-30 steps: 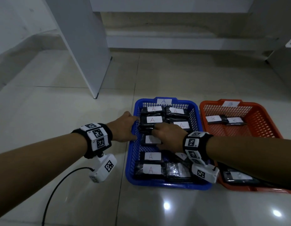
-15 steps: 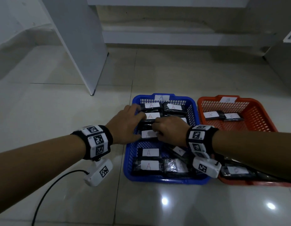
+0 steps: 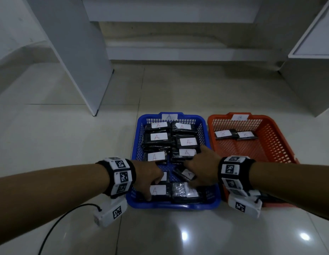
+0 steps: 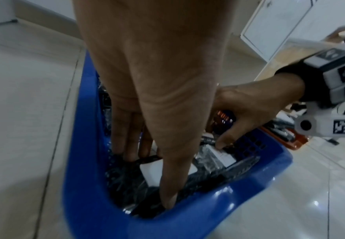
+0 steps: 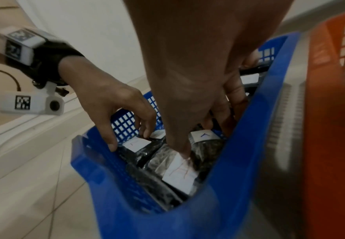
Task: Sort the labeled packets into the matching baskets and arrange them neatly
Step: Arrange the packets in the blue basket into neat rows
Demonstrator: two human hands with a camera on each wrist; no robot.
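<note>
The blue basket (image 3: pixel 174 206), tagged A, holds several black packets with white A labels in two columns. My left hand (image 3: pixel 153 189) reaches into its near-left corner and grips the near-left A packet (image 3: pixel 158 190), thumb on the near edge and fingers curled over the far edge (image 4: pixel 149 177). My right hand (image 3: pixel 194 176) is beside it. Its fingers curl behind a tilted A packet (image 3: pixel 185 174) and its thumb presses the label of the near-right packet (image 5: pixel 180 174). The orange basket (image 3: pixel 252 153), tagged B, has two B packets (image 3: pixel 224 134) at its far end.
The baskets stand side by side on a glossy tiled floor. A white upright panel (image 3: pixel 77 61) stands at the back left, a white cabinet (image 3: pixel 311 70) at the right, and a low step runs behind. A black cable (image 3: pixel 58 223) trails from my left wrist.
Both hands have moved from the middle of the blue basket to its near end. The left hand came off the left rim and went inside.
</note>
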